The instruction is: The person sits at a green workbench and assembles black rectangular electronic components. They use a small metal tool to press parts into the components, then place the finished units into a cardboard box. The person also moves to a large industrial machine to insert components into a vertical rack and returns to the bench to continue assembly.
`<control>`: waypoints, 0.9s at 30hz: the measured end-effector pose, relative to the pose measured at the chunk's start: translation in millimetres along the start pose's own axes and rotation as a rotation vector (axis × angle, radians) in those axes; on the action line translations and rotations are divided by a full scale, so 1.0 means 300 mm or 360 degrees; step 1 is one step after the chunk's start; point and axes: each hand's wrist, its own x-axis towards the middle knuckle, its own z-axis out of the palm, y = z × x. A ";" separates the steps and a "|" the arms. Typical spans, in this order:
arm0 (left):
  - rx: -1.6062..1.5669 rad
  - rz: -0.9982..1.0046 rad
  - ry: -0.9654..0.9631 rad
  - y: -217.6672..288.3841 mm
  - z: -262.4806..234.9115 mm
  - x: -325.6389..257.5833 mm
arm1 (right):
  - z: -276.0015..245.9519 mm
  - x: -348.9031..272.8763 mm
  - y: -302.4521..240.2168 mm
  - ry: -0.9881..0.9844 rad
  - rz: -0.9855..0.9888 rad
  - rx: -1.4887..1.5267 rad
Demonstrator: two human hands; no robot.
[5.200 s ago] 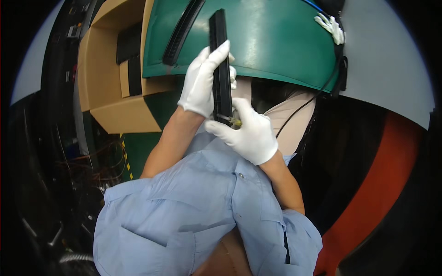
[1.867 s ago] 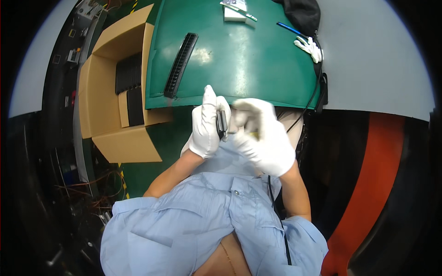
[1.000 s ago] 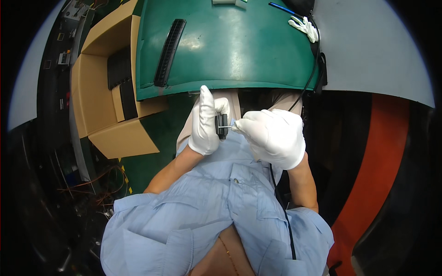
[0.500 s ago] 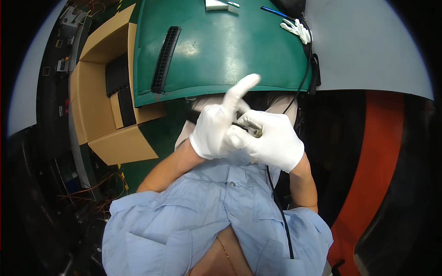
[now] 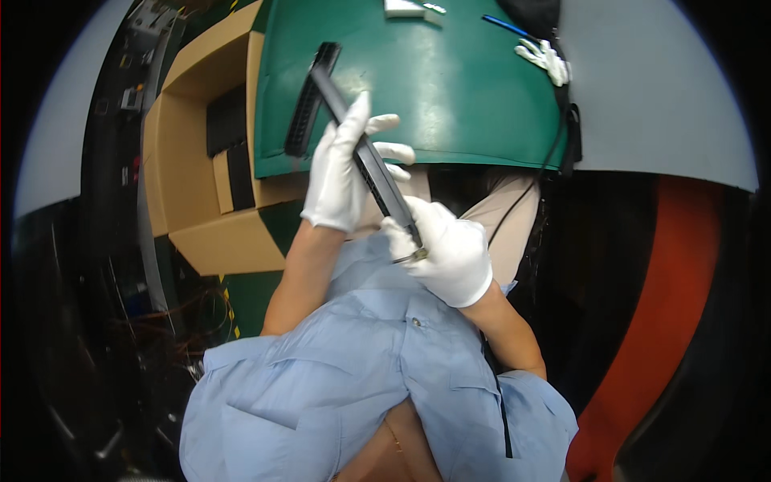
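Both my hands wear white gloves and hold a long black slotted strip (image 5: 365,157) slanted above my lap. My left hand (image 5: 341,173) grips its middle from the left, fingers spread along it. My right hand (image 5: 446,249) is closed around its lower end, near a small metal tip. The strip's upper end reaches over the front edge of the green table (image 5: 450,88). A second black strip (image 5: 309,108) lies flat on the table's left side.
An open cardboard box (image 5: 201,169) with black parts inside stands left of the table. At the table's far edge lie a spare white glove (image 5: 544,58), a blue pen (image 5: 504,24) and a small white object (image 5: 405,8). A black cable (image 5: 554,145) hangs off the right edge.
The strip, earlier held end-on close between my hands, is now swung out lengthwise, slanting up-left over the table edge. My left hand has slid up to its middle.
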 end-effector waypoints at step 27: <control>0.0232 -0.0228 0.0046 -0.036 -0.030 0.040 | 0.000 -0.107 0.018 -0.0251 -0.0500 -0.0047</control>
